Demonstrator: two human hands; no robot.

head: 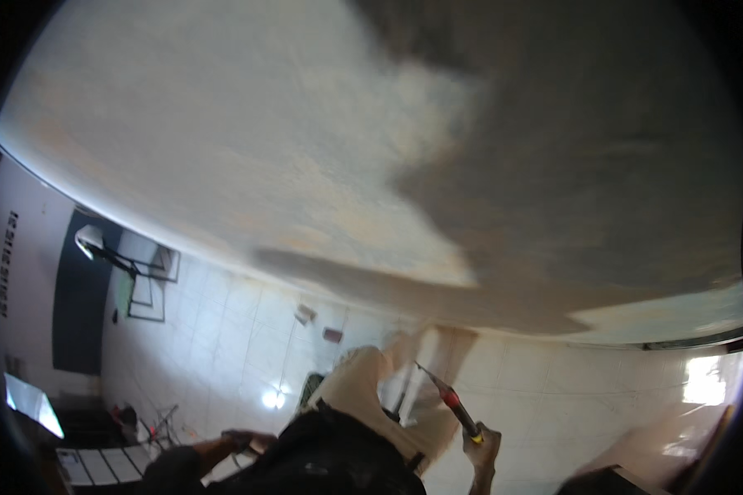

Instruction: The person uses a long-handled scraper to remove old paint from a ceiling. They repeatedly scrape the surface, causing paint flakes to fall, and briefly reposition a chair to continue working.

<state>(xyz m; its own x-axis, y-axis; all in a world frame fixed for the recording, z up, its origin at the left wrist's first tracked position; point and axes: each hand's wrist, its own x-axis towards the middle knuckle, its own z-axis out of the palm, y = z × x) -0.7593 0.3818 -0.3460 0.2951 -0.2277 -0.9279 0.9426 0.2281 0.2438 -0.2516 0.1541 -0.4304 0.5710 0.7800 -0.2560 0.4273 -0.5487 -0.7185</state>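
My right hand (483, 448) is closed around the dark handle of a slim hand tool (457, 405) with red and yellow bands. The tool's narrow end points up and left, apart from the wall; its exact kind is unclear. Beside my waist on the left, my left hand (251, 440) is blurred and partly hidden, so its grip cannot be made out. A broad wall surface (254, 142) with patchy grey, cream and faint orange tones fills the upper view. A dark shadow falls across its right side.
Pale floor tiles (223, 346) lie below, with two small brownish blocks (332, 335) near the wall's foot. Far left stands a dark metal frame (147, 303) by a white lamp-like head (90, 240). A dark object (613, 482) juts in at lower right.
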